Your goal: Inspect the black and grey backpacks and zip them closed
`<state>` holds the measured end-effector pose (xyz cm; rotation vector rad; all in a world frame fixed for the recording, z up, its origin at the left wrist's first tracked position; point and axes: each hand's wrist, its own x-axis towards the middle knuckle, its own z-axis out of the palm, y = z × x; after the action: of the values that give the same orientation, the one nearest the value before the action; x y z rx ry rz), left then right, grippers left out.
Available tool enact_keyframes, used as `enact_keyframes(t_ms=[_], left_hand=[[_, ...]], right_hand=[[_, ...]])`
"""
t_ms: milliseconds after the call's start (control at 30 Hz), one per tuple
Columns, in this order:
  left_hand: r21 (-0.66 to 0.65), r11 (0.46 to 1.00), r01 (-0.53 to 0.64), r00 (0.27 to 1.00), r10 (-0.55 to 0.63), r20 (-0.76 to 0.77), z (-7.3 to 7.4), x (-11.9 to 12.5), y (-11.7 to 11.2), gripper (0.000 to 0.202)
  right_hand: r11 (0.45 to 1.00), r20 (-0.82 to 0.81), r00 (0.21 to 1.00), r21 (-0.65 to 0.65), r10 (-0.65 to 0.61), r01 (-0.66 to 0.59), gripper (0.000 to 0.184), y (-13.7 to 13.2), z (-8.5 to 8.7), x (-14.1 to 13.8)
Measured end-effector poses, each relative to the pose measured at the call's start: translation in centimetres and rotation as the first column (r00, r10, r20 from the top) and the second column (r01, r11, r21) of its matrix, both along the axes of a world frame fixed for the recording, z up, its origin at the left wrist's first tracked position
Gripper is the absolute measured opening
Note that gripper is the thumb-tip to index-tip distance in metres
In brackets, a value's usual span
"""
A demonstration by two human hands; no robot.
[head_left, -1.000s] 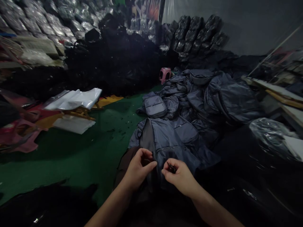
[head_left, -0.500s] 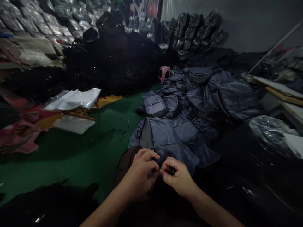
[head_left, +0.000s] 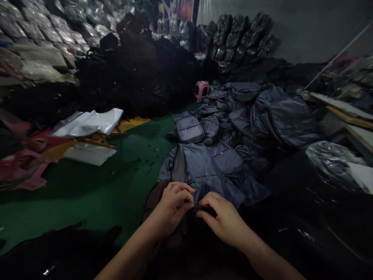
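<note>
Over my lap, at the near edge of a grey-blue backpack (head_left: 205, 163), my left hand (head_left: 177, 204) pinches dark fabric (head_left: 184, 225) between thumb and fingertips. My right hand (head_left: 223, 217) is just right of it, its thumb and forefinger parted. A small dark thing with a speck of red (head_left: 206, 205) shows inside the right hand's curled fingers; it is too dim to tell what it is. The backpack lies with its front pocket up. Deep shadow hides what is below both hands.
Beyond lies a heap of grey-blue bags (head_left: 244, 103), with a pink plastic stool (head_left: 201, 90) behind it. White plastic sheets (head_left: 90, 121) lie on the left over the green floor (head_left: 122, 167). A dark pile (head_left: 140, 74) and plastic-wrapped bundles (head_left: 52, 29) stand at the back.
The right thumb and forefinger have spread apart from a pinch, and that hand has shifted slightly right. My left fingers have closed into a tighter pinch. The bags have stayed put.
</note>
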<state>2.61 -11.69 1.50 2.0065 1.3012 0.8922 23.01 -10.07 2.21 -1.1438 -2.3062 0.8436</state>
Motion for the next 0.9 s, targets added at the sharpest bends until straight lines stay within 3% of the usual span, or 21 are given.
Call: enact_keyframes(t_ms=[233, 300, 367, 433, 500, 567, 633, 700, 733, 800, 900], left_hand=[[0.054, 0.998, -0.022, 0.997, 0.018, 0.068, -0.4, 0.5, 0.1, 0.008], [0.046, 0.985, -0.169, 0.970, 0.157, 0.183, -1.0, 0.3, 0.4, 0.009], [0.001, 0.897, -0.442, 0.861, 0.424, 0.279, -2.1, -0.3, 0.9, 0.012], [0.002, 0.745, -0.668, 0.719, 0.644, 0.263, -3.7, -1.6, 1.5, 0.015], [0.079, 0.642, -0.762, 0.646, 0.749, 0.146, -5.2, -2.9, 1.9, 0.023], [0.101, 0.625, -0.774, 0.631, 0.775, 0.043, -6.2, -3.7, 1.9, 0.035], [-0.058, 0.721, -0.691, 0.718, 0.693, 0.065, -6.4, -3.4, 1.3, 0.034], [-0.299, 0.861, -0.411, 0.851, 0.480, 0.215, -5.6, -2.0, 0.2, 0.026], [-0.380, 0.895, -0.233, 0.881, 0.359, 0.307, -5.1, -1.0, -0.3, 0.024], [-0.417, 0.908, 0.025, 0.881, 0.177, 0.438, -4.0, 1.1, -1.3, 0.021], [-0.352, 0.914, 0.201, 0.884, -0.015, 0.466, -3.1, 4.0, -2.0, 0.028]], right_hand=[[0.999, -0.032, 0.998, 0.032, 0.044, -0.043, 0.001, 0.2, -0.7, -0.1], [1.000, -0.075, 0.997, 0.013, -0.003, 0.004, 0.003, 0.4, -1.0, 0.1], [0.996, -0.148, 0.985, -0.041, -0.087, 0.082, 0.006, 0.9, -1.6, 0.5], [0.982, -0.218, 0.962, -0.131, -0.162, 0.136, 0.009, 1.5, -2.5, 0.8], [0.965, -0.263, 0.944, -0.223, -0.198, 0.140, 0.012, 2.1, -3.4, 1.2], [0.949, -0.291, 0.933, -0.288, -0.213, 0.127, 0.016, 2.6, -4.1, 1.5], [0.940, -0.309, 0.926, -0.322, -0.219, 0.115, 0.020, 2.8, -4.4, 1.6], [0.935, -0.320, 0.918, -0.334, -0.233, 0.121, 0.024, 2.8, -4.5, 1.6], [0.934, -0.324, 0.912, -0.331, -0.250, 0.138, 0.026, 2.7, -4.4, 1.5], [0.930, -0.334, 0.892, -0.307, -0.306, 0.204, 0.026, 2.8, -4.0, 1.5], [0.918, -0.357, 0.847, -0.200, -0.394, 0.343, 0.024, 3.3, -3.2, 1.7]])
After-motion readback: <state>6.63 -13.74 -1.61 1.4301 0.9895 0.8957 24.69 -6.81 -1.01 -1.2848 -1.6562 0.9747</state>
